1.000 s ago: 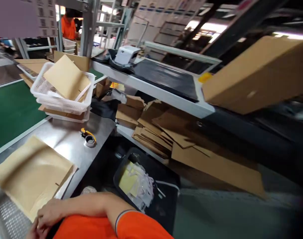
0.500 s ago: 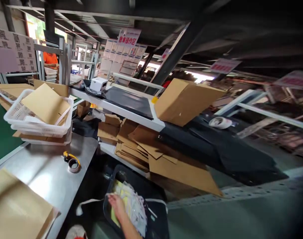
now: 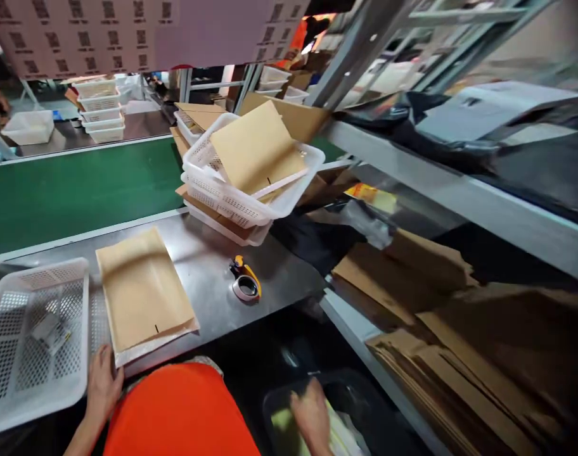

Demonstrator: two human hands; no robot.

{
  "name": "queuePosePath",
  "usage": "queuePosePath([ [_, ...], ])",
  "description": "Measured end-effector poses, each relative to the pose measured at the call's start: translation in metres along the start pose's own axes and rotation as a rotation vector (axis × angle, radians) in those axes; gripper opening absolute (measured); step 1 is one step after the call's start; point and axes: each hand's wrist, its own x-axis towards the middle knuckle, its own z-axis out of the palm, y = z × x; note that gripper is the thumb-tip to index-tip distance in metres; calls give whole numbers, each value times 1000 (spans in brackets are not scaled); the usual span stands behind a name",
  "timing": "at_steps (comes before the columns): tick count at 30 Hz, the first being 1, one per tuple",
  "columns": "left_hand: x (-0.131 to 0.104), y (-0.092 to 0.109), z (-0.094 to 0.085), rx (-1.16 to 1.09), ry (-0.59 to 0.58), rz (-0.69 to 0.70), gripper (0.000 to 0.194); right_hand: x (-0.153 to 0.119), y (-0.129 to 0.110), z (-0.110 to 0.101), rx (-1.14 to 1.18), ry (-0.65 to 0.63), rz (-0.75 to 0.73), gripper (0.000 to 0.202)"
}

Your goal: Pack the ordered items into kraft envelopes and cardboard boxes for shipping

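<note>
My left hand (image 3: 103,379) rests at the metal table's front edge, thumb apart from the fingers. It lies between a white perforated basket (image 3: 85,354) and a kraft padded envelope (image 3: 144,288), with nothing seen in it. Inside the basket is a small clear packet (image 3: 50,330). Low on the right, my right hand (image 3: 312,411) is over a black bin (image 3: 270,405) holding crumpled yellow and white scraps (image 3: 341,430). Its fingers are curled and blurred, so what they hold, if anything, is unclear.
A tape dispenser (image 3: 246,285) lies on the metal table (image 3: 203,247). Stacked white baskets (image 3: 251,202) with a kraft envelope (image 3: 255,149) stand behind it, beside a green conveyor belt (image 3: 80,190). Flattened cardboard (image 3: 460,367) fills the shelf at right.
The view has swung left, bringing my left hand, the perforated basket and the whole front envelope into sight. My right hand stays over the bin, its fingers now more curled.
</note>
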Motion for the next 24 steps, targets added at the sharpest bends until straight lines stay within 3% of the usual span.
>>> queuePosePath([
  [2,-2,4,-2,165,-49,242,65,24,-28,63,-29,-59,-184,70],
  [5,3,12,-10,338,-214,458,82,52,-92,131,-260,-301,-922,79],
  [7,11,14,-15,384,-335,528,86,68,-135,156,-362,-492,-1292,87],
  [10,22,11,-17,381,-454,543,77,95,-179,174,-389,-746,-1563,82],
  [12,25,8,-15,366,-472,493,64,115,-191,180,-360,-870,-1591,74],
  [16,22,3,-10,280,-412,315,49,145,-190,188,-277,-1053,-1519,73],
  [20,18,3,-10,134,-365,172,41,149,-187,190,-175,-1077,-1417,58],
  [24,17,-1,-8,35,-329,125,39,140,-193,181,-87,-1033,-1277,42],
])
